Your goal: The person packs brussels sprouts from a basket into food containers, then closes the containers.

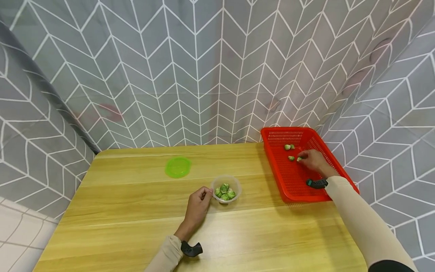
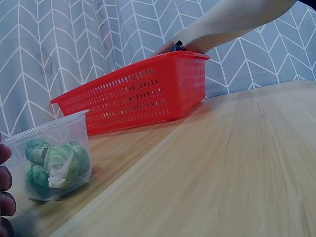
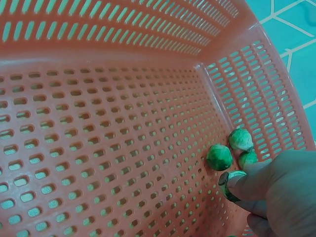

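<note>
In the head view, a clear plastic container (image 1: 236, 186) with several Brussels sprouts (image 1: 224, 187) stands on the wooden table. My left hand (image 1: 198, 206) grips its left rim; only fingertips (image 2: 6, 180) show at the edge of the left wrist view, beside the container wall. Over at the right, my right hand (image 1: 313, 160) reaches into a red plastic basket (image 1: 283, 189). Its thumb and fingers pinch a Brussels sprout (image 3: 230, 185) close over the basket floor. Three other sprouts, one of them a round sprout (image 3: 219, 157), lie nearby at the basket's end wall.
A flat green lid (image 1: 178, 167) lies on the table (image 1: 136, 211), to the left of and behind the container. Grey patterned curtains (image 1: 204, 75) hang along the back and right side. The basket's slotted walls rise around my right hand.
</note>
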Motion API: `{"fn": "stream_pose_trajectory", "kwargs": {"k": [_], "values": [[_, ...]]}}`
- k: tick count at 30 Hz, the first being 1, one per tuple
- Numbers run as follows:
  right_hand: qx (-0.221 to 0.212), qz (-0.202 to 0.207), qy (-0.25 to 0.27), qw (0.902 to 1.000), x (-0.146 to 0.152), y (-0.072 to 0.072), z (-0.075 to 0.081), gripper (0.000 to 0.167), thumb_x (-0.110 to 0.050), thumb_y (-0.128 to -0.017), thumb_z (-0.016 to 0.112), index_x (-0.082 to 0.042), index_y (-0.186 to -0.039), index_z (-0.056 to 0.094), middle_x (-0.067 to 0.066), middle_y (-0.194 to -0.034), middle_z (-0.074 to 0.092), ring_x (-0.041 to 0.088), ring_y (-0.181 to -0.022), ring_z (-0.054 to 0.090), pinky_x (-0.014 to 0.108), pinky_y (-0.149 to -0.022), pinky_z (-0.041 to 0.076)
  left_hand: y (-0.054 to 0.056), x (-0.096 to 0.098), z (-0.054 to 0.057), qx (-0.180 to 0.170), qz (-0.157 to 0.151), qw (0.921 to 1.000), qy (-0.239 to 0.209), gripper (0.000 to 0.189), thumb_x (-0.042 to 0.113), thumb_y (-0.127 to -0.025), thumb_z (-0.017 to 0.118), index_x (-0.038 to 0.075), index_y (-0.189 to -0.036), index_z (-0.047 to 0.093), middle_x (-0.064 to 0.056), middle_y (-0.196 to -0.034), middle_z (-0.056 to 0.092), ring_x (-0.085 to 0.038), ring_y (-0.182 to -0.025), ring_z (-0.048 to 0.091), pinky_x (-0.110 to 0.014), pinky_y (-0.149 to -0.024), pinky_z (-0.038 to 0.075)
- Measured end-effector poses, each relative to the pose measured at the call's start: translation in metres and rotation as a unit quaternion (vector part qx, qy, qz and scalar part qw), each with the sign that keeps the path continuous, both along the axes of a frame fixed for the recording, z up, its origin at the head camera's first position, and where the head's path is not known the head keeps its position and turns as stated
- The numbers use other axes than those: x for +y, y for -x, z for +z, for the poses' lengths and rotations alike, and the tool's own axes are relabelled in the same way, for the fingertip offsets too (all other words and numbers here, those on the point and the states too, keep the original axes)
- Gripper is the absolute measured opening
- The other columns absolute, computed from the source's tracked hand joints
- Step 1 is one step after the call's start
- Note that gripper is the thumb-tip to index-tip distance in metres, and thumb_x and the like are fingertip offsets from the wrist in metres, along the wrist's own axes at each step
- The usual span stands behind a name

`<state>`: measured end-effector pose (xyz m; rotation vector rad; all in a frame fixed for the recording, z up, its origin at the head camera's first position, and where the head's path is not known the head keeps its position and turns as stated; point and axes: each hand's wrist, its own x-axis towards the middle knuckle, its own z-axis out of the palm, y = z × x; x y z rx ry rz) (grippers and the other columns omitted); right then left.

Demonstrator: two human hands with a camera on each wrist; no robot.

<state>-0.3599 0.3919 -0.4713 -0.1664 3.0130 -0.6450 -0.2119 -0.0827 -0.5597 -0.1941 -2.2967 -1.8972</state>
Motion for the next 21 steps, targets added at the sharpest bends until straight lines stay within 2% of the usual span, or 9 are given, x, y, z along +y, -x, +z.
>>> {"fn": "stream_pose_trajectory", "kwargs": {"k": [10,16,21], "values": [[-0.011,-0.017,0.022,0.9996,-0.008,-0.006,0.009,0.029,-0.008,-0.095,0.067,0.006,-0.120,0.067,0.027,-0.115,0.066,0.033,-0.090,0.056,0.036,-0.075,0.047,0.000,-0.001,0.001,0.002,-0.001,1.0000,0.003,0.034,0.036,-0.103,0.060,0.009,-0.084,0.069,-0.001,-0.065,0.054,-0.010,-0.058,0.043,-0.025,-0.057,0.038],[0.004,-0.013,0.031,0.9994,-0.011,-0.009,0.012,0.027,-0.006,-0.095,0.068,0.006,-0.119,0.068,0.028,-0.115,0.067,0.032,-0.088,0.057,0.032,-0.071,0.046,-0.001,-0.001,0.002,-0.003,-0.002,1.0000,0.004,0.035,0.035,-0.103,0.060,0.007,-0.084,0.068,-0.005,-0.069,0.059,-0.010,-0.060,0.045,-0.025,-0.059,0.039],[0.018,-0.009,0.043,0.9989,-0.015,-0.012,0.016,0.027,-0.003,-0.094,0.067,0.007,-0.119,0.068,0.028,-0.114,0.068,0.032,-0.090,0.060,0.028,-0.069,0.047,-0.001,-0.001,0.002,-0.006,-0.003,1.0000,0.005,0.035,0.038,-0.103,0.059,0.009,-0.084,0.069,-0.001,-0.064,0.053,-0.010,-0.057,0.041,-0.025,-0.058,0.037]]}}
